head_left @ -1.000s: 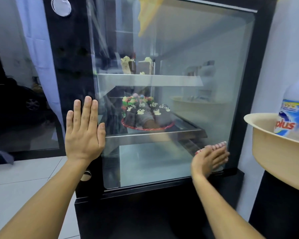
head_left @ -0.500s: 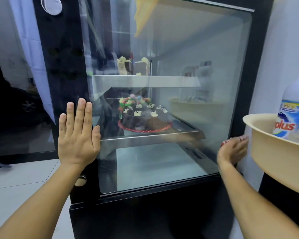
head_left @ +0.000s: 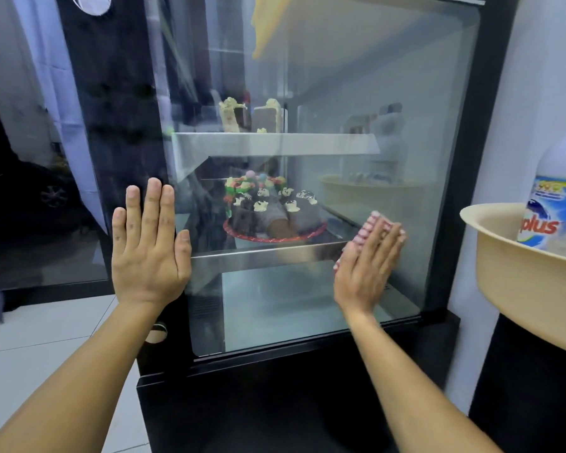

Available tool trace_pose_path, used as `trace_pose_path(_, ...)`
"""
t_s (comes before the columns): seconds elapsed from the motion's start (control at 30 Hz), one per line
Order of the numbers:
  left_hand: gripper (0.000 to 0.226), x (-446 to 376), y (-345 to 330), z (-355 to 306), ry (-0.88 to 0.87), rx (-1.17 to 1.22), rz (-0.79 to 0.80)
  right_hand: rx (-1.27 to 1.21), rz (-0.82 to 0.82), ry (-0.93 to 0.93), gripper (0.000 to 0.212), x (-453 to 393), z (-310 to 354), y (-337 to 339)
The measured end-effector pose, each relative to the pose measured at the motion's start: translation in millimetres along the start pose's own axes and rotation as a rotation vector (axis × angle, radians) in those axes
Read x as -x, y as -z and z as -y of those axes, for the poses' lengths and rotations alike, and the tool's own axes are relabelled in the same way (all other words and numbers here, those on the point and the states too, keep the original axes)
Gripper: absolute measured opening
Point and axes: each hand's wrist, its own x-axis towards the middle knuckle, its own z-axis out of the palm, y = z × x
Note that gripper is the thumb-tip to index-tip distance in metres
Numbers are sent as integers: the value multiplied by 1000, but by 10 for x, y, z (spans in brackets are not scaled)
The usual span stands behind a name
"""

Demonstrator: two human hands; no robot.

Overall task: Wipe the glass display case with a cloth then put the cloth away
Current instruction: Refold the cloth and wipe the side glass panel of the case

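The glass display case (head_left: pixel 356 93) fills the view, black-framed, with cakes on its shelves. My right hand (head_left: pixel 368 266) presses a pink-and-white striped cloth (head_left: pixel 368 225) flat against the lower right of the glass, fingers straight; most of the cloth is hidden under the palm. My left hand (head_left: pixel 149 243) lies flat with straight fingers on the case's left frame edge, holding nothing.
A beige basin (head_left: pixel 510 273) with a white detergent bottle (head_left: pixel 559 204) stands close at the right on a dark stand. A decorated chocolate cake (head_left: pixel 272 207) sits on the middle shelf, cake slices above. White tiled floor (head_left: pixel 46 348) lies at the left.
My right hand with the cloth swept right to the frame, then came back left and slightly up on the glass. My left hand stayed pressed on the left frame.
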Motion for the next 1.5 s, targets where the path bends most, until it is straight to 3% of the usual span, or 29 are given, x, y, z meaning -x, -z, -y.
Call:
trace_pose_path(0.1,64,1,15,11,-11,-4,5,151,190,420,75,841,-314,-14)
trace_pose_path(0.2,64,-10,16,-7,-10,-3,-4,263,263,651,86,657,-771,110)
trace_pose_path(0.23,64,-8,16,-12,-7,-9,-6,254,256,565,82,503,-812,135)
trace_pose_path(0.33,65,1,10,-2,-5,-21,0,79,45,-80,69,160,-346,70)
trace_pose_path(0.37,65,-5,9,-2,-6,-17,0,32,16,-133,68,144,-78,22)
trace_pose_path(0.4,65,-9,1,-1,-11,-12,2,29,29,-41,67,226,184,-24)
trace_pose_path(0.53,65,-2,14,19,-16,-9,18,104,328,715,73,1113,630,-188)
trace_pose_path(0.6,65,5,38,28,-26,-4,17,120,393,902,74,1408,516,-207)
trace_pose_path(0.67,65,-6,40,18,-33,7,21,116,378,1006,63,1236,393,-182)
trace_pose_path(0.73,65,-6,38,12,-30,14,21,117,319,973,59,876,412,-131)
trace_pose_path(0.83,65,-9,38,21,-30,2,30,94,203,527,60,577,842,-155)
trace_pose_path(0.9,65,-22,53,21,-37,4,33,57,198,411,60,730,1196,-227)
trace_pose_path(0.97,65,-39,74,12,-46,5,43,82,287,653,62,1072,1269,-297)
trace_pose_path(1.07,66,-66,156,165,-139,11,99,172,458,1158,63,1439,833,-211)
trace_pose_path(1.13,67,-198,255,371,-292,-19,138,231,487,1260,59,1332,586,-146)
trace_pose_path(1.23,62,-527,385,585,-503,-83,157,160,383,952,59,997,628,-138)
trace_pose_path(1.3,62,-635,400,590,-525,-100,164,138,287,600,66,920,993,-194)
trace_pose_path(1.37,63,-601,380,578,-513,-110,162,72,266,439,70,1059,1431,-273)
trace_pose_path(1.4,62,-578,371,576,-512,-114,157,33,306,471,69,1185,1597,-310)
trace_pose_path(1.5,62,-580,387,591,-512,-107,154,-31,458,806,63,1651,1774,-427)
